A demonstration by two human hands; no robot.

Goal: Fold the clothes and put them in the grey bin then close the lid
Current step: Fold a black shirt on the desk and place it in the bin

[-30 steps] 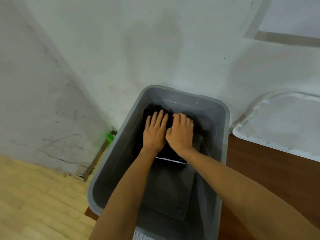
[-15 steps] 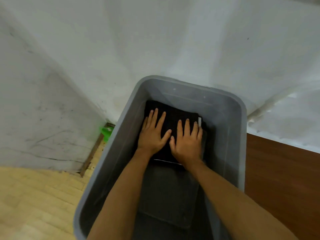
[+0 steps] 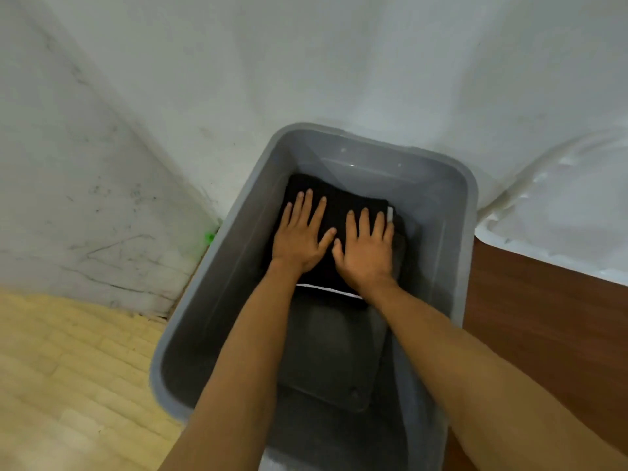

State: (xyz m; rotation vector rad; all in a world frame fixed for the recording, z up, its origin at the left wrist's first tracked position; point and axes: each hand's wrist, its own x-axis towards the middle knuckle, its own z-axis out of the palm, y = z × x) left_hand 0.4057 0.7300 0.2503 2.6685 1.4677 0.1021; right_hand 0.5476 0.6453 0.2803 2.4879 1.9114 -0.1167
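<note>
The folded black garment with thin white trim (image 3: 339,202) lies flat on the floor of the deep grey plastic bin (image 3: 238,253), in its far half. The left hand (image 3: 299,239) and the right hand (image 3: 368,253) rest side by side on top of it, palms down, fingers straight and spread, pressing and gripping nothing.

As I judge it, this piece is folded and placed, and only the smoothing is being finished. The bin is uncovered: the white, translucent plastic lid (image 3: 560,226) rests to the right on the brown wooden tabletop (image 3: 543,317), against the white wall (image 3: 306,62). Closing is therefore left to do. No other clothes are in view, so whether more remain to fold cannot be told.

The garment's far edge sits close to the bin's far wall, and a strip of bare floor shows along its right, trimmed side. The near half of the bin floor is bare, with room for another pile. Both forearms come in over the near rim between tall side walls, so the freest way out is straight up. The lid is well apart from the hands, beyond the right rim. Left of the bin are the pale wood-pattern floor (image 3: 68,368) and a small green object (image 3: 210,236) at the wall's foot.
</note>
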